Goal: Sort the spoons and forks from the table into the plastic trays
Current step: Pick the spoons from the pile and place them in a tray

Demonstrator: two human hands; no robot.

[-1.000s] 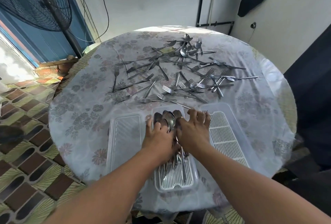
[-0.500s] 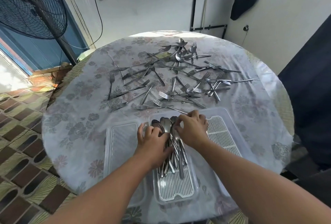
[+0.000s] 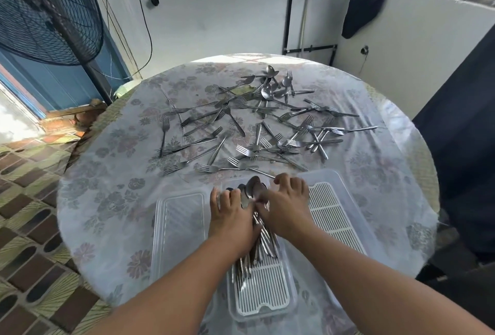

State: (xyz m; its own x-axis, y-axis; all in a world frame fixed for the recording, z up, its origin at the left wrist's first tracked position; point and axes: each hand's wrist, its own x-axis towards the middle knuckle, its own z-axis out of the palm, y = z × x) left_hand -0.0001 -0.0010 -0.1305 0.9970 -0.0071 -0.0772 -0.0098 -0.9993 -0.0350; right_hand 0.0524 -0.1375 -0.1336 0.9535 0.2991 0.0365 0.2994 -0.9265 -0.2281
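A bundle of metal spoons lies in the middle clear plastic tray, bowls toward the far end. My left hand lies over the spoon handles with its fingers stretched along the left side of the bowls. From the right, my right hand meets the bundle, its fingers curled and its thumb pinching the spoons near the bowls. Many forks lie scattered across the table beyond the trays. A few more spoons sit at the far end.
A bare clear tray lies left of the middle one, and a tray with a white slatted insert lies to the right. The round table has a floral plastic cover. A standing fan is at the far left.
Both hands stay on the spoon bundle in the middle tray. My right hand has curled and closed in on the bowls, and the view has tilted up a little.
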